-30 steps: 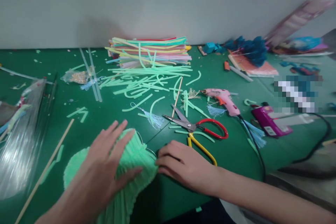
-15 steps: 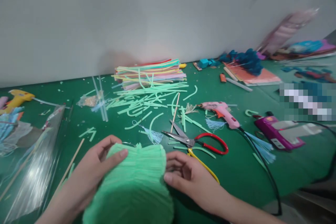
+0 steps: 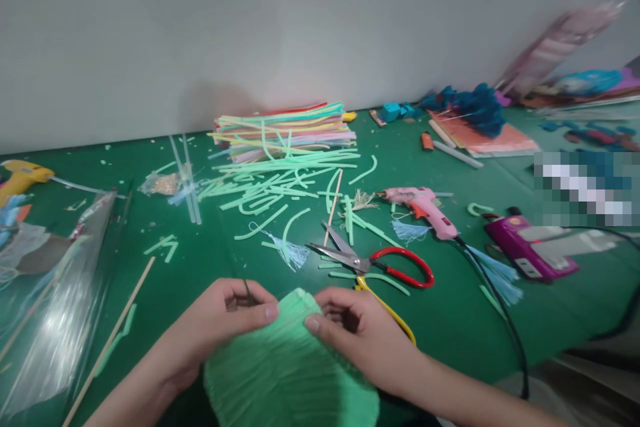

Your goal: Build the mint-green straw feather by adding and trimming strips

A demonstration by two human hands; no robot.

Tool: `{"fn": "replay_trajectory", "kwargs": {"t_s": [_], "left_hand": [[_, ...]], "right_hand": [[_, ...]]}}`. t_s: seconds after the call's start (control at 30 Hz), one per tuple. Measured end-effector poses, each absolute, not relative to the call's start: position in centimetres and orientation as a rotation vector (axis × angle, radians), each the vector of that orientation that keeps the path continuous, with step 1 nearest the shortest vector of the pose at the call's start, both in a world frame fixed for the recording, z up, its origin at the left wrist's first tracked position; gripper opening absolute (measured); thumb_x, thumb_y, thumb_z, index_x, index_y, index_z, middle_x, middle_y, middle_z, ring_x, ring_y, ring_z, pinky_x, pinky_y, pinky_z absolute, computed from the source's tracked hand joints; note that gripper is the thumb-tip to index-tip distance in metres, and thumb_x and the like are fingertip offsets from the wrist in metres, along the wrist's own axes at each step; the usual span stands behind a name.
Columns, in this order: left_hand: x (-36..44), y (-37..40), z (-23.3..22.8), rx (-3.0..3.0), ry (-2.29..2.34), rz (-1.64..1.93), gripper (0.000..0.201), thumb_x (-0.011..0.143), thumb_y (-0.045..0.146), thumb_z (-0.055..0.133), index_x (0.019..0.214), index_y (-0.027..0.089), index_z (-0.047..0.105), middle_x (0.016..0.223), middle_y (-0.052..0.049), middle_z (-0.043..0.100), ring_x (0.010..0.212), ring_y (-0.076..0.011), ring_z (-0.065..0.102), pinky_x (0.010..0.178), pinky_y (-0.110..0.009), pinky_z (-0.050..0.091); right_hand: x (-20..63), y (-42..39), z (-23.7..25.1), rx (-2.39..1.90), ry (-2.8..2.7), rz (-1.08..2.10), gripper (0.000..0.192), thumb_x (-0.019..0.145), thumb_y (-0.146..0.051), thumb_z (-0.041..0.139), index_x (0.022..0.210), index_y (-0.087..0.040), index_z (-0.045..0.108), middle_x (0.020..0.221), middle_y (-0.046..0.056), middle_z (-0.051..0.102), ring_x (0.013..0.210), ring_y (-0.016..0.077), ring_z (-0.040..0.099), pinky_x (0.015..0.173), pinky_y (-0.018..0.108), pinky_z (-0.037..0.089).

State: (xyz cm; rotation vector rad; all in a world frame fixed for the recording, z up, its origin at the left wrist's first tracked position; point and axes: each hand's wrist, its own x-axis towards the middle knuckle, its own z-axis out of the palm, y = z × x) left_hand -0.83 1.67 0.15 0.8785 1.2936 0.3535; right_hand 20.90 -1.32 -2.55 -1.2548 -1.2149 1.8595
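head view: left hand (image 3: 227, 317) and right hand (image 3: 357, 330) pinch one green ribbed piece (image 3: 287, 370) — one pair of scissors (image 3: 373, 267) near.

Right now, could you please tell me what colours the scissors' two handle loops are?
Head view: scissors have one red loop, one yellow.

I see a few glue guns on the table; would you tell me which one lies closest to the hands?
The pink glue gun, just beyond the scissors, lies closest to the right hand. The yellow one sits at the far left edge, and the purple one lies farther right.
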Motion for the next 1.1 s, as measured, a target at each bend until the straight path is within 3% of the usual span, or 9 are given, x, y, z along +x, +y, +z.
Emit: {"fn": "replay_trajectory", "kwargs": {"t_s": [0.13,0.33,0.5,0.7,0.9,1.1], "left_hand": [[-1.0,1.5,-0.6,0.746,1.194,0.287,0.024,0.062,0.039,0.083,0.071,0.018,0.074,0.067,0.000,0.071,0.062,-0.0131,0.059,0.059,-0.023,0.043],[-0.6,1.3,-1.0,0.687,1.117,0.267,0.015,0.056,0.020,0.085,0.061,0.016,0.071,0.051,0.005,0.064,0.046,-0.0057,0.050,0.047,-0.017,0.033],[-0.4,1.1,-1.5,0.822,1.113,0.269,0.012,0.061,0.021,0.083,0.063,0.017,0.072,0.053,0.006,0.062,0.051,-0.0063,0.049,0.050,-0.017,0.034],[-0.4,0.7,-1.7,0.905,1.142,0.233,0.014,0.063,0.028,0.082,0.063,0.018,0.073,0.059,0.004,0.063,0.057,-0.0098,0.051,0.053,-0.020,0.036],[0.2,0.5,-1.5,1.045,1.153,0.164,0.012,0.066,0.033,0.078,0.064,0.020,0.076,0.059,0.002,0.067,0.059,-0.0126,0.054,0.057,-0.023,0.039],[0.6,0.3,-1.5,1.023,1.137,0.155,0.005,0.064,0.026,0.077,0.064,0.022,0.078,0.059,0.003,0.070,0.059,-0.0120,0.053,0.057,-0.023,0.038]], "right_hand": [[21.0,-1.9,-2.6,-1.247,-1.212,1.924,0.021,0.076,-0.037,0.074,0.083,-0.018,0.069,0.070,-0.001,0.064,0.062,0.0123,0.055,0.057,0.023,0.040],[21.3,-2.5,-2.6,-1.265,-1.254,1.953,0.021,0.076,-0.036,0.075,0.083,-0.017,0.071,0.067,-0.001,0.063,0.059,0.0098,0.051,0.055,0.022,0.038],[21.9,-1.5,-2.0,-1.218,-1.228,1.938,0.033,0.080,-0.039,0.070,0.106,-0.020,0.068,0.091,0.004,0.068,0.067,0.0100,0.055,0.059,0.022,0.042],[22.0,-0.6,-2.2,-1.258,-1.168,2.073,0.025,0.074,-0.039,0.076,0.086,-0.017,0.073,0.064,-0.002,0.062,0.055,0.0075,0.049,0.055,0.021,0.036],[21.9,-1.2,-2.3,-1.309,-1.101,2.065,0.024,0.065,-0.035,0.082,0.080,-0.017,0.074,0.060,-0.003,0.059,0.053,0.0068,0.045,0.051,0.020,0.031],[22.7,-1.0,-2.2,-1.223,-1.028,2.194,0.025,0.063,-0.032,0.084,0.079,-0.017,0.072,0.063,-0.004,0.062,0.055,0.0055,0.049,0.055,0.019,0.035]]}}
